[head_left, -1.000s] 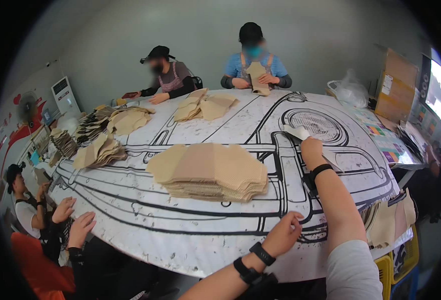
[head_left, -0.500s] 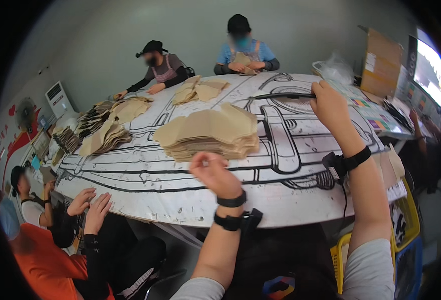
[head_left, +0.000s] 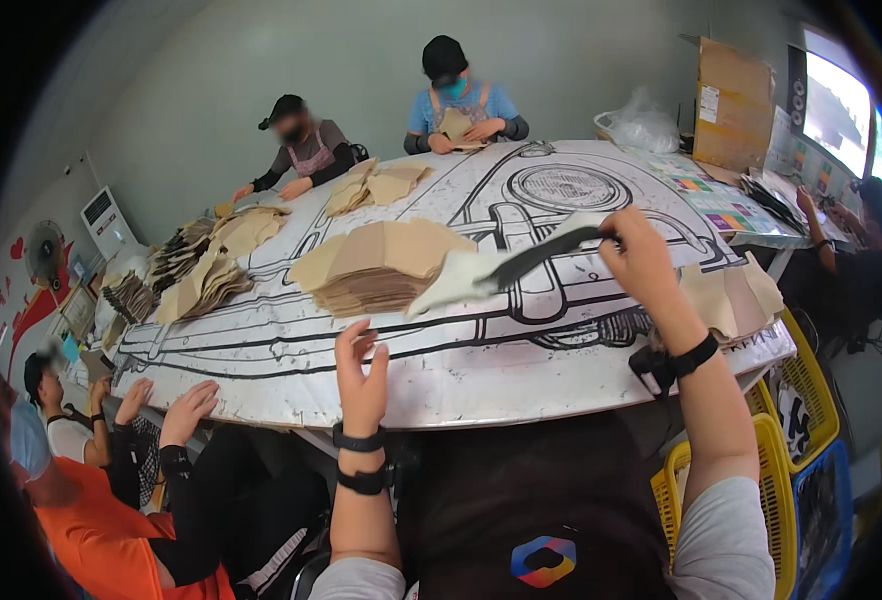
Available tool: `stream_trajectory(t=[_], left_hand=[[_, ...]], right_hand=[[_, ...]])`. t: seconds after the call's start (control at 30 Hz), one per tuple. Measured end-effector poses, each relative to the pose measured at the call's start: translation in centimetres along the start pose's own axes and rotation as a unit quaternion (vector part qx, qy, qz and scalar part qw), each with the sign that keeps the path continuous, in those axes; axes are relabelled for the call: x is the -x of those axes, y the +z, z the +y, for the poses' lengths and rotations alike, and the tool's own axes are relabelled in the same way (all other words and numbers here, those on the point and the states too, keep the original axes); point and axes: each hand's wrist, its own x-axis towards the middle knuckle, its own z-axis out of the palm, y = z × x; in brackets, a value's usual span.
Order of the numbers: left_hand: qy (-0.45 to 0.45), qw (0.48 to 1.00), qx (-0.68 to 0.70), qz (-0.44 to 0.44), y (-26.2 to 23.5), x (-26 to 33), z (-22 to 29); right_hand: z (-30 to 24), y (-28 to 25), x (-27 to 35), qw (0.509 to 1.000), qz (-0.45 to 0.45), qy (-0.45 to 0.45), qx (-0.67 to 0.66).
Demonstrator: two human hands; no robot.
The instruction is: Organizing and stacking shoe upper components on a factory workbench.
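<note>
My right hand [head_left: 639,262] is raised over the table [head_left: 481,375] and grips a limp piece of white and black fabric [head_left: 501,270] that trails to the left. My left hand [head_left: 361,370] is lifted near the table's front edge, fingers apart, holding nothing. Just beyond it sits a tall stack of tan paper pieces [head_left: 381,265].
Two people sit at the far side handling tan pieces, with more tan stacks [head_left: 201,270] at the left. Another person's hands [head_left: 166,405] rest at the left edge. A cardboard box [head_left: 733,105] and plastic bag [head_left: 643,125] stand far right; yellow and blue crates [head_left: 801,470] sit at my right.
My right hand drew back from the far right of the table, lifting the white and black fabric toward me. My left hand rose to the table's front edge.
</note>
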Motion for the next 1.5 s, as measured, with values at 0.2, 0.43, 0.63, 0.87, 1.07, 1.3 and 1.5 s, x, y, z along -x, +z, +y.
stream_trajectory(t=[0.2, 0.43, 0.63, 0.87, 1.07, 1.3, 1.5], left_hand=[[-0.293, 0.883, 0.364, -0.03, -0.7, 4.8, 0.0], [-0.387, 0.829, 0.386, -0.117, 1.4, 8.3, 1.2], [-0.327, 0.894, 0.305, -0.031, 2.3, 10.8, 2.2], [-0.236, 0.933, 0.27, 0.024, 1.7, 10.0, 2.6], [-0.218, 0.942, 0.254, 0.027, 1.6, 9.4, 2.5], [-0.19, 0.951, 0.244, 0.019, 1.1, 8.6, 3.2], [-0.067, 0.992, 0.076, -0.081, 0.0, 3.0, 3.2]], right_hand=[[-0.7, 3.8, 2.1, 0.975, -0.14, -0.037, -0.168], [-2.9, 11.1, 4.5, 0.818, -0.312, -0.003, -0.484], [0.1, 9.5, 2.0, 0.735, -0.501, 0.308, -0.339], [5.1, 4.5, 3.1, 0.569, -0.733, 0.313, -0.202], [2.6, 3.7, 7.0, 0.743, -0.651, 0.119, -0.103], [0.1, 4.3, 7.3, 0.819, -0.573, 0.025, -0.016], [1.0, 6.7, 7.9, 0.911, -0.406, -0.074, -0.013]])
